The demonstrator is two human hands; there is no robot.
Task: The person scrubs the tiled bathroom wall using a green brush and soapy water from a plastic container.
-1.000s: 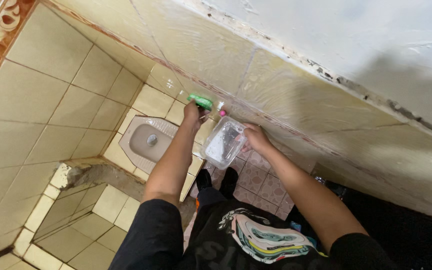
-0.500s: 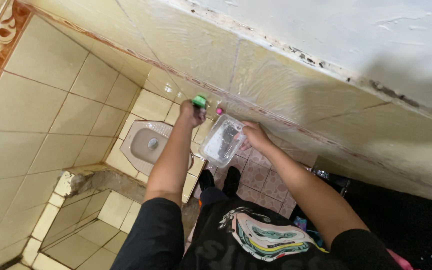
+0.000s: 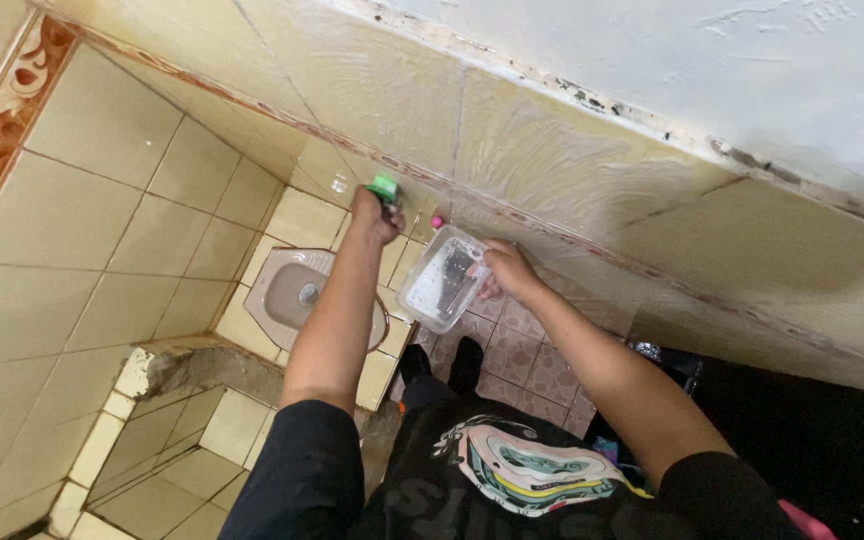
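Observation:
My left hand [image 3: 372, 214] grips a green scrub brush [image 3: 384, 187] and presses it against the wet, soapy yellow wall tiles [image 3: 552, 160] near the corner. My right hand [image 3: 508, 270] holds a clear plastic container [image 3: 441, 278] by its right edge, tilted, with whitish soapy liquid inside. A small pink object [image 3: 438, 221] shows on the wall between the two hands.
A squat toilet [image 3: 297, 293] sits in the raised tiled platform below my left arm. A low tiled basin [image 3: 162, 440] lies at the lower left. Patterned floor tiles [image 3: 532, 365] are under my black shoes [image 3: 442, 365]. A dark object [image 3: 812, 450] fills the lower right.
My left hand has slid the green brush leftward and up along the wall toward the corner. The right hand and container have stayed almost still.

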